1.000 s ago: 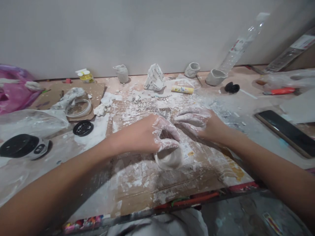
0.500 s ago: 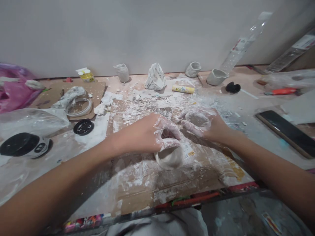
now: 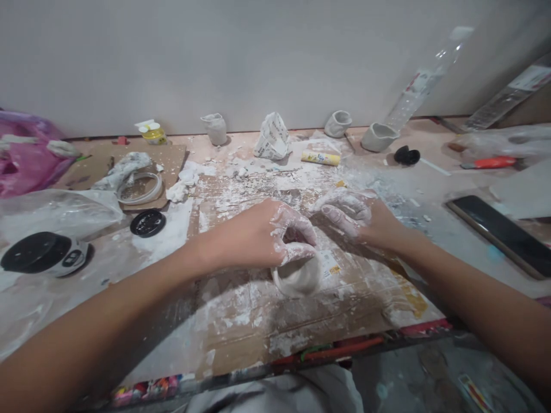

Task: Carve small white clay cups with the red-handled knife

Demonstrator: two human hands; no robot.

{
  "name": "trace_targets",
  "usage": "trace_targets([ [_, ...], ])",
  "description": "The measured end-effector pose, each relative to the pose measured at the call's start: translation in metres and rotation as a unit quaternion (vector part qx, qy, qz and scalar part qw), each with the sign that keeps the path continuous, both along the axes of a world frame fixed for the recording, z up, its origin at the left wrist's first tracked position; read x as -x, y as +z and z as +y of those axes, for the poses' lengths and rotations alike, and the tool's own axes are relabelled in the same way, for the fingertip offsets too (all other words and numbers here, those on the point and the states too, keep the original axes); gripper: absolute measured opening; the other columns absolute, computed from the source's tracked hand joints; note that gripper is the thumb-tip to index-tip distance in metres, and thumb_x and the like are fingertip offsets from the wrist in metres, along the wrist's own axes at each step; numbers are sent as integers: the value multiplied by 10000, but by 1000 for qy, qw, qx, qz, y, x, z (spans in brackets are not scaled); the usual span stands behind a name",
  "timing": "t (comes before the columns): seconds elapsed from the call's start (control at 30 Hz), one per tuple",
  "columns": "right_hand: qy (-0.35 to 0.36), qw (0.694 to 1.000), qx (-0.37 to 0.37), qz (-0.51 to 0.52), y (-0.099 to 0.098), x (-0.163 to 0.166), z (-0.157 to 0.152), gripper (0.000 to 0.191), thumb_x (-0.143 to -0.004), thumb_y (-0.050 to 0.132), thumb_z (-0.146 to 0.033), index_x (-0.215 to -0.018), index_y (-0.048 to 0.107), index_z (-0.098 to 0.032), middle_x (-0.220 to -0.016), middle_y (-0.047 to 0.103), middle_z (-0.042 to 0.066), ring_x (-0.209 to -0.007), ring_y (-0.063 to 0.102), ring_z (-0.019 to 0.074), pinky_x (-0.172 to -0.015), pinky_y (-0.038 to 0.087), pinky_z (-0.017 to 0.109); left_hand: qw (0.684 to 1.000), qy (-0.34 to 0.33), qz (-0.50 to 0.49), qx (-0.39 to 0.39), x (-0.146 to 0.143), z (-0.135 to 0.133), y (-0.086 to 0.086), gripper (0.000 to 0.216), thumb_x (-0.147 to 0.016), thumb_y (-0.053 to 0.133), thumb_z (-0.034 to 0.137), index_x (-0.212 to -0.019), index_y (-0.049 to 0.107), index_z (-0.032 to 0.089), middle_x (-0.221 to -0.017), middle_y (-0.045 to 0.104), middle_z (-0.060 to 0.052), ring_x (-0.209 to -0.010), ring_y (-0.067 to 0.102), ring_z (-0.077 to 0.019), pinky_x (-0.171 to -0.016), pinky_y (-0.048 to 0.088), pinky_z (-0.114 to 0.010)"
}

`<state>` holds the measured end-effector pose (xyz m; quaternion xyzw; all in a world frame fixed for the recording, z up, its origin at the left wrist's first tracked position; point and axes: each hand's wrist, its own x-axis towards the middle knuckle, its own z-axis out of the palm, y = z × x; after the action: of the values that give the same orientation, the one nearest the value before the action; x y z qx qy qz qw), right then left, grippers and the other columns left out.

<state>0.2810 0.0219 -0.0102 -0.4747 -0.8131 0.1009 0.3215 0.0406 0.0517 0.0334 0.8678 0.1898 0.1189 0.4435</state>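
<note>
Everything here is placed from the pale bowl (image 3: 298,282), which sits on powder-streaked cardboard (image 3: 241,344). At its far rim, the left hand (image 3: 295,234) grips with curled fingers and thumb, coated white. Beyond it and to its right, apart from it, the right hand (image 3: 346,212) hangs half curled. Well beyond it are a yellow tube (image 3: 321,158), crumpled printed paper (image 3: 272,137) and three grey pots (image 3: 379,137). Left of it lies a black lid (image 3: 147,223); far right, a phone (image 3: 501,234).

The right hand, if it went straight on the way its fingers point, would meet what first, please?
Probably the left hand, though depth is unclear and the right hand might pass just beyond it.
</note>
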Motion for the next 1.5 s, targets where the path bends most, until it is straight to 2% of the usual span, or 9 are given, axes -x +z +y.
trace_targets([
  [0.13, -15, 999, 42, 26, -3, 0, -3, 147, -929, 611, -330, -998, 734, -289, -925, 791, -15, -798, 746, 208, -729, 625, 366, 1000, -1, 2, -8, 0, 0, 1, 138, -839, 663, 138, -863, 789, 189, -918, 784, -44, -872, 715, -177, -844, 529, -274],
  [0.4, 15, 999, 9, 33, 0, 3, 1, 141, -906, 640, -294, -924, 770, -346, -912, 809, -49, -794, 773, 216, -734, 653, 361, 1000, 6, 0, 5, 2, 0, 1, 117, -832, 685, 172, -881, 789, 190, -921, 785, -45, -872, 713, -182, -810, 532, -262],
  [0.53, 4, 998, -3, 55, -1, 2, 2, 111, -864, 685, -317, -904, 786, -339, -894, 813, -37, -757, 774, 232, -693, 657, 378, 1000, -1, -14, 6, 3, 1, -3, 113, -821, 692, 160, -870, 789, 192, -914, 784, -40, -863, 714, -181, -814, 529, -264],
  [0.7, -31, 998, 23, 50, -3, 0, 0, 134, -853, 678, -364, -881, 786, -289, -867, 814, -25, -738, 771, 225, -667, 652, 368, 1000, -1, -12, 12, 3, 1, -3, 115, -819, 696, 152, -872, 790, 191, -916, 787, -41, -860, 716, -178, -811, 525, -261],
  [0.93, -10, 997, -75, 10, 1, -1, 2, 97, -868, 681, -381, -817, 741, -324, -801, 799, -20, -669, 739, 228, -654, 615, 383, 1000, -5, -20, 16, 4, 1, -3, 123, -823, 686, 146, -881, 788, 182, -909, 791, -45, -844, 722, -179, -785, 531, -263],
  [1.0, -24, 998, -59, 2, 1, -4, 4, 156, -867, 672, -412, -766, 718, -302, -747, 776, -10, -630, 702, 216, -615, 578, 368, 1000, -9, -18, 18, 4, 1, -4, 132, -825, 683, 147, -898, 788, 178, -916, 792, -47, -844, 722, -177, -788, 534, -263],
  [1.13, -103, 994, 22, -2, -2, -12, 10, 342, -810, 679, -493, -595, 591, -242, -578, 643, 11, -542, 547, 182, -529, 437, 338, 1000, -4, -21, 20, 4, 2, -4, 132, -822, 698, 163, -919, 788, 177, -948, 794, -55, -873, 724, -184, -817, 541, -273],
  [1.27, -153, 988, 26, 14, -7, -20, 15, 481, -847, 627, -550, -545, 415, -241, -507, 472, -8, -528, 405, 148, -536, 352, 333, 1000, -3, -16, 16, 4, 3, -4, 128, -827, 692, 166, -910, 789, 176, -941, 796, -55, -878, 728, -188, -819, 543, -276],
  [1.5, -165, 979, 107, 57, -6, -19, 15, 298, -825, 682, -513, -742, 694, -227, -759, 730, 83, -723, 648, 269, -633, 538, 403, 1000, -11, -22, 11, 6, 4, -5, 163, -827, 678, 136, -935, 793, 177, -970, 796, -52, -911, 731, -192, -833, 544, -277],
])
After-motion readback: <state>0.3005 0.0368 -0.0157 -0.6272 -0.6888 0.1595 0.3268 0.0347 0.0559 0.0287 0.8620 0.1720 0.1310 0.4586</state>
